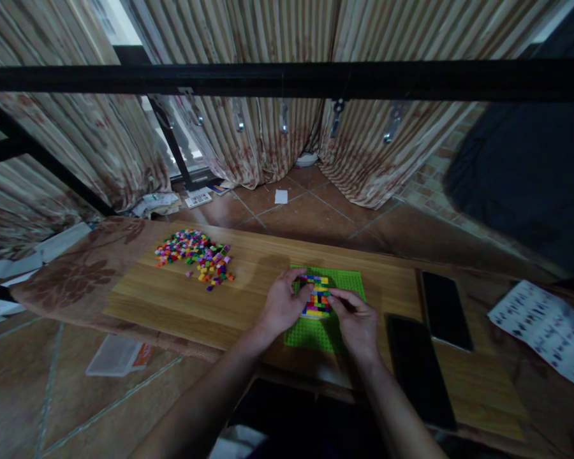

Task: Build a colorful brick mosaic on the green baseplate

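Observation:
A green studded baseplate [332, 344] lies on the wooden board, carrying a multicoloured block of small toy bricks [317, 307] with yellow, red, blue and purple rows. My left hand [287, 299] curves around the left side of this brick build, thumb and index finger gripping its edge. On the opposite side, my right hand [356, 319] has its thumb and forefinger pinched together at the build's right edge. A small green toy brick [326, 294] shows at those right fingertips. Parts of the build are hidden behind my fingers.
Loose bricks [194, 252] are heaped on the board's left. Two dark phone-like slabs [421, 370] lie on the right, near a printed sheet [545, 328]. A black metal bar [287, 80] crosses in front of striped curtains [268, 140]. A clear plastic lid or tray [113, 356] is on the floor.

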Tool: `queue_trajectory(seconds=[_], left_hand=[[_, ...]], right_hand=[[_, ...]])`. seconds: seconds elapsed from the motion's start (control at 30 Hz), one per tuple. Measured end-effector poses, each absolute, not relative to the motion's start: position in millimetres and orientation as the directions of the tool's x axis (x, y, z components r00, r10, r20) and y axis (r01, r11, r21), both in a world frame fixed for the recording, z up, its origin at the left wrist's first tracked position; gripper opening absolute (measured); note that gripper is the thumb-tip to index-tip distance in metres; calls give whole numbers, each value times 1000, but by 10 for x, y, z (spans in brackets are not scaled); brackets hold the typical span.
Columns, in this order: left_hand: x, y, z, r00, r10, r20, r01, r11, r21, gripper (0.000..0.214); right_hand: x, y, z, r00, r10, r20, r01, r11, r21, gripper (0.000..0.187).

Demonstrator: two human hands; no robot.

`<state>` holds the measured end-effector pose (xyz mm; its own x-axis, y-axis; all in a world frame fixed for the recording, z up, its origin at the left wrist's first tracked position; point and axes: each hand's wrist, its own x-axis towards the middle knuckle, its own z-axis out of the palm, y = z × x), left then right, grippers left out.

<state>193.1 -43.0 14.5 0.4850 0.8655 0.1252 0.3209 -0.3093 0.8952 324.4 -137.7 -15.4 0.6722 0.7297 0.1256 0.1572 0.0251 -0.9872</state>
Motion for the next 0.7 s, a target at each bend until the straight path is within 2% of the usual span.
queue_trajectory(seconds=[0.2, 0.5, 0.7], left_hand=[[1992, -383, 49, 475, 877, 79, 323, -257, 911, 33], [2087, -415, 95, 473, 879, 55, 390, -265, 882, 43], [2155, -429, 100, 456, 890, 6, 398, -210, 893, 46]], right_hand=[[3208, -1354, -175, 721, 692, -25, -48, 14, -999, 23], [3192, -1350, -151, 702, 711, 38, 53, 1, -999, 24], [3182, -1319, -124, 724, 689, -30, -37, -5, -999, 24]])
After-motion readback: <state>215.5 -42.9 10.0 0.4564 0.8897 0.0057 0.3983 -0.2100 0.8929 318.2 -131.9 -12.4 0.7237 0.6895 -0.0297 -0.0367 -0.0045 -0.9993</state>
